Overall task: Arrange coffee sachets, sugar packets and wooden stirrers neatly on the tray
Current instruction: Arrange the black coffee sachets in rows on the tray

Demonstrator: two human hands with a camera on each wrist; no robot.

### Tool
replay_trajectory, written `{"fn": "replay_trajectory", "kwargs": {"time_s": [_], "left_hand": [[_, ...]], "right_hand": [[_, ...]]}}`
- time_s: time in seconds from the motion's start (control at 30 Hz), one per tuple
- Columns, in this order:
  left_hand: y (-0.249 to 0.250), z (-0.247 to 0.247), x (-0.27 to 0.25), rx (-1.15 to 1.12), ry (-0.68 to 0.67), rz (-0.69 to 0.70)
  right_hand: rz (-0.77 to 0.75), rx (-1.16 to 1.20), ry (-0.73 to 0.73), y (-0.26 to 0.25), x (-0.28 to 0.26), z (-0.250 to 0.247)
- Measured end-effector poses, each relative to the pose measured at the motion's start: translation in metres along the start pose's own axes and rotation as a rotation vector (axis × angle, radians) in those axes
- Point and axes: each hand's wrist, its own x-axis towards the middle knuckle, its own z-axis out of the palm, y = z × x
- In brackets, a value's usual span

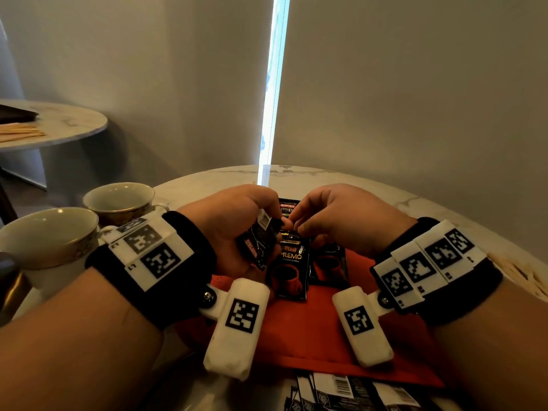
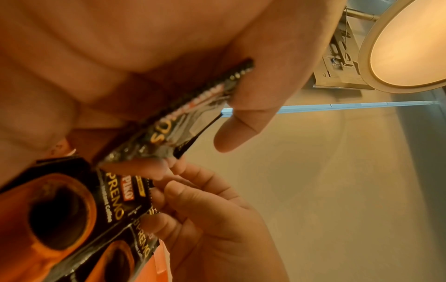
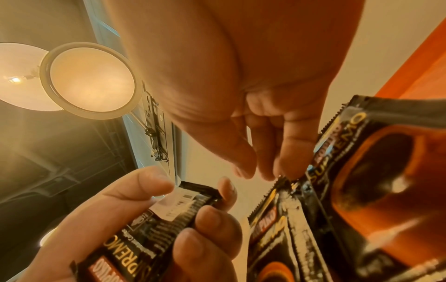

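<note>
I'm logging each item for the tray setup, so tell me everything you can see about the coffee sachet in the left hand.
The coffee sachet is a small flat foil-looking packet, black with gold lettering, a red brand panel and a white barcode patch near one end. Its end seam is serrated. The left hand holds it tilted above the red tray, thumb on one face and fingers curled round the other. The right hand reaches in beside it; whether it touches is unclear.

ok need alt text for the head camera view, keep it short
Above a red tray on a marble table, the left hand grips a black coffee sachet while the right hand fingers the top of sachets lying on the tray. Two teacups stand at left; more sachets lie nearest the camera.
</note>
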Motion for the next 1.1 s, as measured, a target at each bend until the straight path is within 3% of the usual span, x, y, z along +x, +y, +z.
{"fn": "replay_trajectory", "kwargs": {"time_s": [1.1], "left_hand": [[-0.0006, -0.001, 0.0026, -0.031, -0.022, -0.015]], "right_hand": [[-0.006, 0.073, 0.066, 0.0029, 0.0029, -0.0007]]}}
